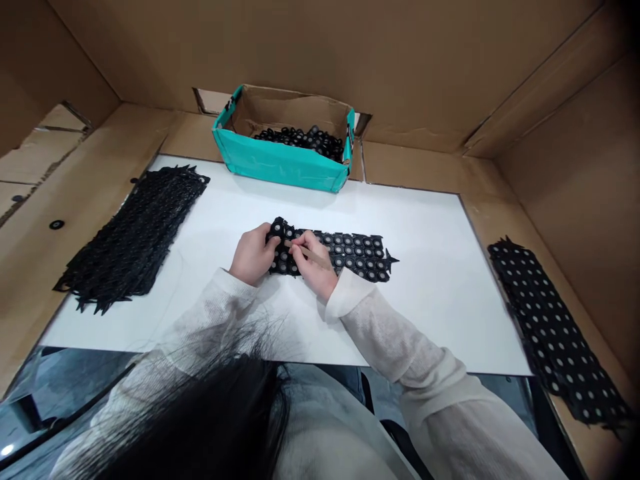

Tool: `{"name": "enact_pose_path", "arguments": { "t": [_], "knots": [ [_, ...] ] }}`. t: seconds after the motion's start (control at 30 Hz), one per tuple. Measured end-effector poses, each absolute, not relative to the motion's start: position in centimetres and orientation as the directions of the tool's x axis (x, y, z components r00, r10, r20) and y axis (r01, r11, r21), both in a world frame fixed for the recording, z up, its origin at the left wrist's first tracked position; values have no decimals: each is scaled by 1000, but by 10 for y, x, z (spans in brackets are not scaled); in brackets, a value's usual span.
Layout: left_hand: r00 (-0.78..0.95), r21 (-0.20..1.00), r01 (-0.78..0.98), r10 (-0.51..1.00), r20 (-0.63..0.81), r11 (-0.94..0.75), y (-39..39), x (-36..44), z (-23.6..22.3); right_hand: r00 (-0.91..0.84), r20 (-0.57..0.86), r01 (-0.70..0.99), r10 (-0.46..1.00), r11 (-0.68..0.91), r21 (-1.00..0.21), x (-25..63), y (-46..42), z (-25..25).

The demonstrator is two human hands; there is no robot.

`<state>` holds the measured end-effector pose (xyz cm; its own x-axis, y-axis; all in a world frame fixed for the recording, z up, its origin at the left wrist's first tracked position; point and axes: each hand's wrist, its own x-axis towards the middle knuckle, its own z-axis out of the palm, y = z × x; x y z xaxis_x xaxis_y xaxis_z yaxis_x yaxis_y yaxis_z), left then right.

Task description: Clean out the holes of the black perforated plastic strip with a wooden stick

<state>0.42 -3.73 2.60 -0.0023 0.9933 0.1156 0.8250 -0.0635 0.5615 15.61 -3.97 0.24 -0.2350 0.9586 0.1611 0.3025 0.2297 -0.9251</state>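
Fingertip work is in hand: the right hand (314, 272) closes on a slender tan stick (316, 257), its tip angled down into the studded black strip (369, 253), just beside the left thumb. The left hand (250, 257) is closed on the strip's left end, its thumb over the upper face and its fingers partly hidden. This looks like seating or adjusting one small round part, though the tip is too small to tell. The next move, in my judgement, calls for a firm left hold and light pressure from the stick, so that neighbouring rounds are not dislodged.

The strip lies flat on the white board (415, 293) beneath both hands, running out rightward from the grip to a single pointed tip (391, 260).

Counted: two hands, one stick, one strip between them. Beyond the grip is one teal-sided box (280, 163) holding many loose black pieces (305, 139), too jumbled to count. Well left of the grip is one dark stack (135, 237), its layers uncountable; well right, one batch of dotted black strips (555, 327), number unclear. One loose black ring (57, 225) lies farther left than the stack.
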Motion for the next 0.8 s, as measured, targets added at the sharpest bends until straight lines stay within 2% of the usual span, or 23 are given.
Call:
{"name": "enact_pose_path", "arguments": {
  "t": [0.1,0.2,0.3,0.43,0.57,0.67,0.8],
  "knots": [
    [7,521,851,993,122,-70,-38,6,25,-184,182,351,966,238,-906,147,-42,2],
    [4,529,845,991,132,-74,-35,4,23,-149,176,353,973,218,-910,142,-41,1],
    [-32,590,806,992,123,-47,-30,-2,22,-107,127,202,986,146,-968,143,-37,2],
    [-10,730,681,996,88,-58,-24,-10,20,-69,35,-10,997,35,-999,154,-28,1],
    [5,764,646,1000,2,-5,-22,-16,17,1,-31,-163,1000,-31,-986,166,-22,-3],
    [24,755,655,998,-58,28,-21,-17,17,-12,26,-106,1000,24,-994,167,-22,-1],
    [-15,651,759,1000,-5,15,-21,-11,20,-56,105,1,993,105,-994,156,-19,6]
  ]
}}
